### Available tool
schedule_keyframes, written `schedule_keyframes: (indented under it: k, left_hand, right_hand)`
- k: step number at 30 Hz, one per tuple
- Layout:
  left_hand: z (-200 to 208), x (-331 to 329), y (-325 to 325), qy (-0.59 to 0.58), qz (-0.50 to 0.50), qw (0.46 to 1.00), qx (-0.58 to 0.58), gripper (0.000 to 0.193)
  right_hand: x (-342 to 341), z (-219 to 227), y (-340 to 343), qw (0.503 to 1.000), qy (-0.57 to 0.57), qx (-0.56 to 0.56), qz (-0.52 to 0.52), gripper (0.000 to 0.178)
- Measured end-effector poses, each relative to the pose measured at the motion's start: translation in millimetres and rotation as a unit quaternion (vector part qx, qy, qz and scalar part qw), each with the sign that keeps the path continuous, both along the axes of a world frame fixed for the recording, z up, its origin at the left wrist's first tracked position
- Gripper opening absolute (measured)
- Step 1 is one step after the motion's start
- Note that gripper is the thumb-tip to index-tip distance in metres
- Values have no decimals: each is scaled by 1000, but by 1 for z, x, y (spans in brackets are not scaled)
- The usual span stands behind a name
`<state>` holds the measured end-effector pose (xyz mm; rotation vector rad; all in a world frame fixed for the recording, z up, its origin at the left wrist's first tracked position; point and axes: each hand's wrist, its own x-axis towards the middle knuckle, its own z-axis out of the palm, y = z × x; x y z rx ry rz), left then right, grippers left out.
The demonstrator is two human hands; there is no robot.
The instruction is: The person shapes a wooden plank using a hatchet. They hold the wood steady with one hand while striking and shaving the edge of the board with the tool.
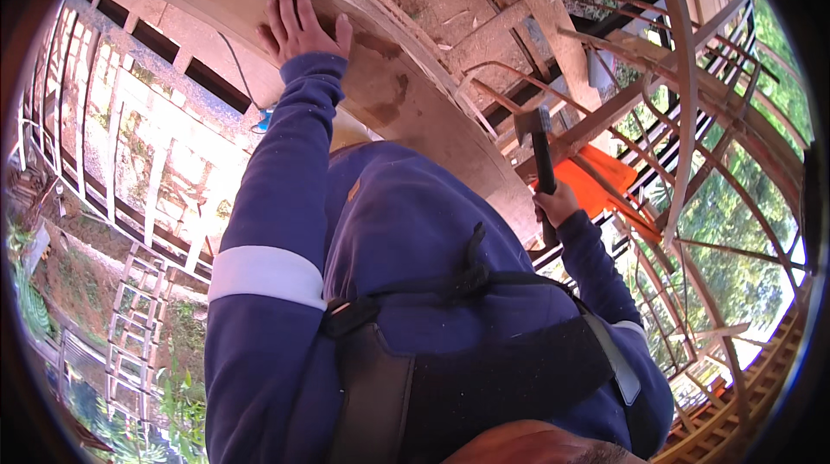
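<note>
Left hand (301, 30): palm down on the wide wooden board (450, 137), fingers spread, grasping nothing; probably steadying the board or me. Right hand (560, 202): wrapped round the lower handle of 1 hammer (542, 161), head uppermost, beside the board; low grip likely favours reach. My torso hides part of the board's near edge. The orange object (596, 179) behind the hammer is partly covered; its kind is unclear. Hammer-to-board contact: cannot tell.
</note>
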<state>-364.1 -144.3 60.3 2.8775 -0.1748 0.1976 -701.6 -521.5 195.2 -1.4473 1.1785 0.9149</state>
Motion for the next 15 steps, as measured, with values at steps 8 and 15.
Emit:
schedule_keyframes:
  k: [8,15]
  left_hand:
    - [-5,3,-4,-11,-5,1000,-12,85]
    - [-11,2,1,-15,-4,1000,-17,84]
  right_hand:
    - [139,55,79,970,-228,-55,66,12]
    - [205,137,116,730,-682,-48,-17,12]
